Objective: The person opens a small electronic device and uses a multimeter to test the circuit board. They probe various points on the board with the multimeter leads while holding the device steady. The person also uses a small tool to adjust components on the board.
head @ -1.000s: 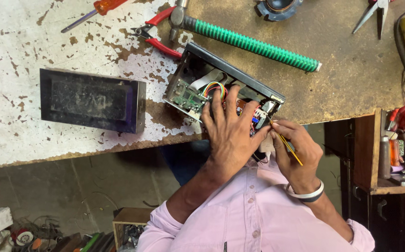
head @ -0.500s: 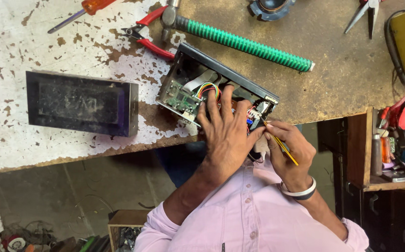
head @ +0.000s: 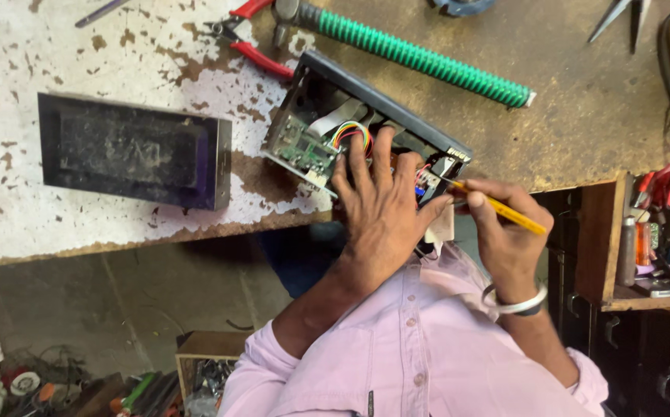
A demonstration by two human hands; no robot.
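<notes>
We look down on a worn bench (head: 80, 208), its white paint chipped to brown, with a cluttered floor below its near edge. At that edge sits an opened black electronic unit (head: 366, 123), tilted, its green circuit board (head: 300, 150) and a bundle of coloured wires (head: 353, 133) exposed. Our left hand (head: 381, 205) lies spread flat over the unit's near side, fingers fanned on the casing and wires, pressing rather than clasping. Our right hand (head: 505, 224) has its grip closed around a thin yellow-handled screwdriver (head: 497, 207), the tip pointing into the right end of the unit, just beside the left thumb.

Further out, a black rectangular cover (head: 130, 150) lies flat to the left, well apart from the unit. Beyond the unit lie red-handled pliers (head: 254, 38) and a tool with a green ribbed handle (head: 420, 58). A wooden shelf (head: 620, 255) on the right holds more tools.

We judge the risks this way: the unit overhangs the bench edge, so if the left hand eases off it could tip toward our lap. The tip works close to the thumb and the loose wires; a slip could nick either or bridge contacts on the board.
</notes>
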